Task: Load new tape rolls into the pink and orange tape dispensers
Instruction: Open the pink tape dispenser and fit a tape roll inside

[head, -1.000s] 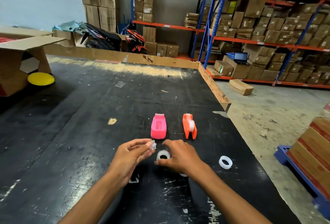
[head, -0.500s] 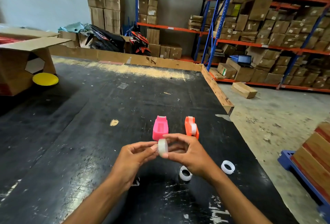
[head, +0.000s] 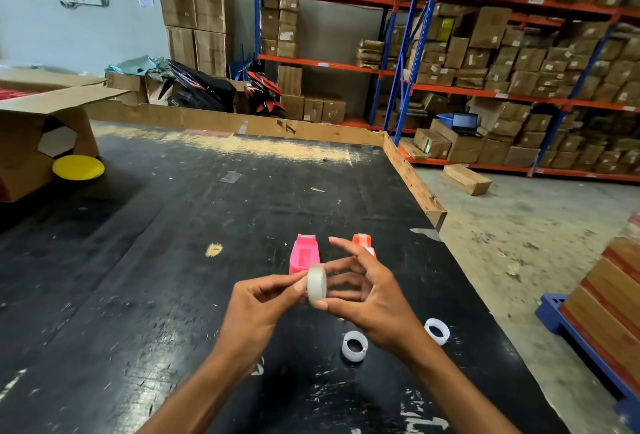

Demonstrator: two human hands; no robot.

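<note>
A clear tape roll (head: pixel 317 284) is held on edge above the black table (head: pixel 173 278), pinched between my left hand (head: pixel 263 309) and my right hand (head: pixel 367 291). Just beyond the roll stands the pink dispenser (head: pixel 304 253), its lower end hidden by the roll. The orange dispenser (head: pixel 362 241) stands to the right of it, mostly hidden behind my right fingers. Two white empty cores lie on the table, one (head: pixel 354 346) under my right wrist and one (head: pixel 437 331) to its right.
An open cardboard box (head: pixel 31 129) and a yellow disc (head: pixel 78 167) sit at the far left of the table. The table's right edge (head: pixel 415 184) drops to a concrete floor. Shelves of cartons stand behind; a blue pallet (head: pixel 568 326) carries boxes at right.
The tape roll has come off the table and now sits higher between both hands. A white core that lay under my right hand is now uncovered on the table.
</note>
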